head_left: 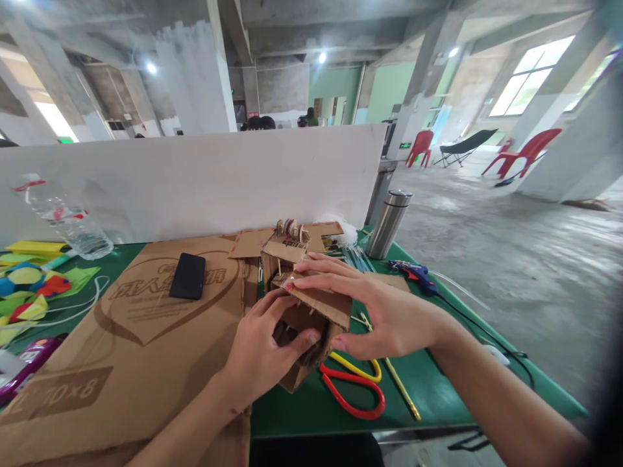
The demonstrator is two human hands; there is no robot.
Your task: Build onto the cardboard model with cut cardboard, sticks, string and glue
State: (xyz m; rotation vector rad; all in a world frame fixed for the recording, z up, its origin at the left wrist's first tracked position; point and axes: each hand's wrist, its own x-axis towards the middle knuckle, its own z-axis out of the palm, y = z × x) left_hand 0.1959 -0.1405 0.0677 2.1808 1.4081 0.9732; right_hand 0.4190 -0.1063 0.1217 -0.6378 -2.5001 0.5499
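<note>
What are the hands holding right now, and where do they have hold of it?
Both hold the cardboard model. The left hand grips its lower front edge, thumb pressed against the side; the right hand lies flat across its top panel.

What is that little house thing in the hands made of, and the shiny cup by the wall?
The little model looks like plain brown cardboard: matte, with raw cut edges and folded flaps. The cup seems to be brushed metal, likely steel, since its grey side shows a soft shine.

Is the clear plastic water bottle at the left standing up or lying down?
Lying down. The water bottle rests on its side on the green table, cap toward the white partition.
</note>
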